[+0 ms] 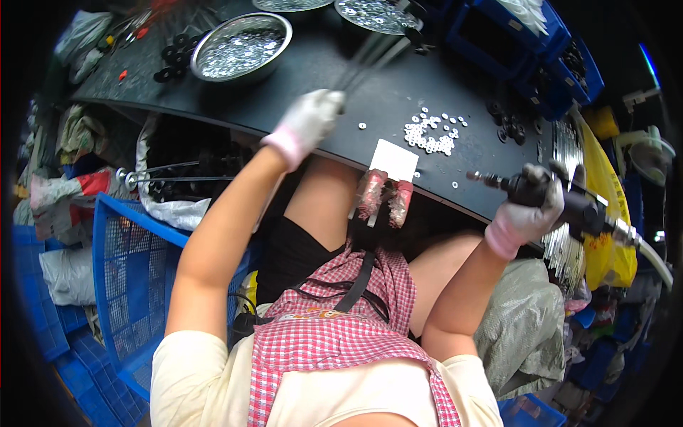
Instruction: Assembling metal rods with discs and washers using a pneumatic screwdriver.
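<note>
Black power tool (581, 212) clasped in right grip (532, 213), pointing left, blurred rods (393, 52) held in left grip (307, 121)

Rods (388, 55) in L hand (306, 122) motion-blurred. Top-ctr bowl (293, 10) cut off by upper edge. White hose (654, 258) lost in dark R rim. L bowl's (265, 68) shiny pcs (242, 53) too small to ID.

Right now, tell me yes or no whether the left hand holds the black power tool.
No, the right hand grips the black power tool, while the left hand holds a long, blurred tool.
</note>
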Available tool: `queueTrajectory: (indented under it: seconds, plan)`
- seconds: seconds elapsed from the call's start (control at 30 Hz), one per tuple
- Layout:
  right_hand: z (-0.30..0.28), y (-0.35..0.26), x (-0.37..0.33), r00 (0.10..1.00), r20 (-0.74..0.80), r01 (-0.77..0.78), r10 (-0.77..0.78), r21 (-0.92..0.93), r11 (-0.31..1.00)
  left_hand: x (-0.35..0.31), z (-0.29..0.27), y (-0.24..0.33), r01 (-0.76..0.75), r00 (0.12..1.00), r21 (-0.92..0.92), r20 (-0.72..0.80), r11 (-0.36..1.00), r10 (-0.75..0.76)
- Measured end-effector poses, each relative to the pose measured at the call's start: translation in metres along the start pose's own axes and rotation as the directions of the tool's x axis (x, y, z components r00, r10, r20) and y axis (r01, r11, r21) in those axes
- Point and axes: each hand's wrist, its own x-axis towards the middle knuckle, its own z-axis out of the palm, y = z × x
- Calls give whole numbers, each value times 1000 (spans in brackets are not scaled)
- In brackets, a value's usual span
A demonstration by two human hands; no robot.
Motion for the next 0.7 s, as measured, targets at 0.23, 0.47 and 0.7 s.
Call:
queueTrajectory:
  seconds: [0.23, 0.47, 0.7]
  plan:
    - [19, 67, 70, 988, 36, 152, -148, -180, 972, -86, -42, 25, -111, 991, -422, -114, 900, 69]
    - [18, 137, 76, 981, 179, 123, -76, -270, 955, -127, -43, -13, -307, 900, -445, -423, 841, 105]
    - [24, 128, 70, 985, 171, 85, -32, -312, 946, -133, -53, -26, -300, 904, -498, -420, 813, 77]
